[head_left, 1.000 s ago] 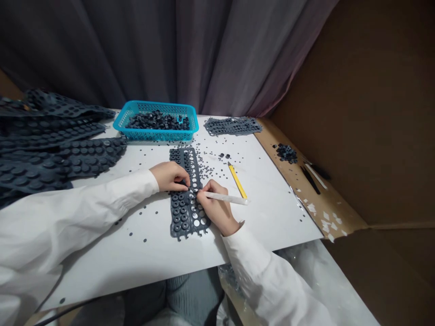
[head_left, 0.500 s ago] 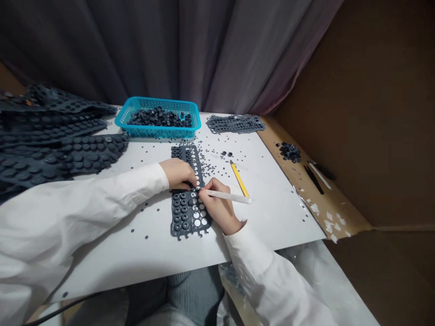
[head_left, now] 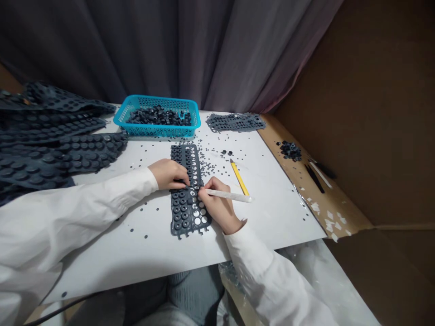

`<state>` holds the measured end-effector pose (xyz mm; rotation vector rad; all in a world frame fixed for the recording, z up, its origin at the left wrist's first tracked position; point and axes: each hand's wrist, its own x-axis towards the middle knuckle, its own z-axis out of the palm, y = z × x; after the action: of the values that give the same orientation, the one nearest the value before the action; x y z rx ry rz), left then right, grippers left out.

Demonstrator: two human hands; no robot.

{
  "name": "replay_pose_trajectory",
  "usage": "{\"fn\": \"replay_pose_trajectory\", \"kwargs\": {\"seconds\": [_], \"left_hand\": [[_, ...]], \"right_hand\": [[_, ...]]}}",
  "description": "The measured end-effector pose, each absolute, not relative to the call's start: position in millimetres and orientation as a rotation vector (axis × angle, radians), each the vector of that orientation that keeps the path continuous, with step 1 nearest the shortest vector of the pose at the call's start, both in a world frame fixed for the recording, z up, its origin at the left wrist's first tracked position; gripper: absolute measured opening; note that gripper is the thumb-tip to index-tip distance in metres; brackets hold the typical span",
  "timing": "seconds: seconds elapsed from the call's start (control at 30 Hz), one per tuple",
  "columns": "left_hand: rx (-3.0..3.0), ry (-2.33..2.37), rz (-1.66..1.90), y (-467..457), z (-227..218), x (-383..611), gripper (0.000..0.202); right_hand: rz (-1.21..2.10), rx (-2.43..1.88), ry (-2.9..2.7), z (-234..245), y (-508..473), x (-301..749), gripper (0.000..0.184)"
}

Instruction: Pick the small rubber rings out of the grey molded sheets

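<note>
Left hand [head_left: 170, 174] shifted leftward, grip unclear, right grip [head_left: 217, 203] clamped on white stick [head_left: 231, 196], blue basket [head_left: 152, 131] holding dark pieces [head_left: 158, 117]

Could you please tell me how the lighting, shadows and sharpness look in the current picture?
Head view: white tabletop bright, brown panel at right much darker; head view: a soft shadow on the tabletop below the left sleeve; head view: right hand and white stick-like tool fairly clear, though the tool's working tip cannot be made out.
</note>
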<state>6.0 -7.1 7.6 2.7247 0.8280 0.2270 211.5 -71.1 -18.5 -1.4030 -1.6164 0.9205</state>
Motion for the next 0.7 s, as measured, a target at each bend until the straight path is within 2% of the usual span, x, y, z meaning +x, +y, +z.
{"fn": "replay_pose_trajectory", "kwargs": {"seconds": [0.3, 0.5, 0.7], "left_hand": [[2.631, 0.849, 0.174, 0.5, 11.2, 13.1, 0.018], [2.382, 0.936, 0.147, 3.1, 13.7, 18.7, 0.032], [2.417, 0.897, 0.186, 1.1, 14.8, 15.9, 0.023]], "right_hand": [[0.893, -1.393, -1.623, -17.2, -71.1, 210.8, 0.011], [0.865, -1.412, -1.633, -15.5, -71.1, 210.5, 0.012], [0.915, -1.410, -1.595, -16.1, -70.7, 210.8, 0.011]]}}
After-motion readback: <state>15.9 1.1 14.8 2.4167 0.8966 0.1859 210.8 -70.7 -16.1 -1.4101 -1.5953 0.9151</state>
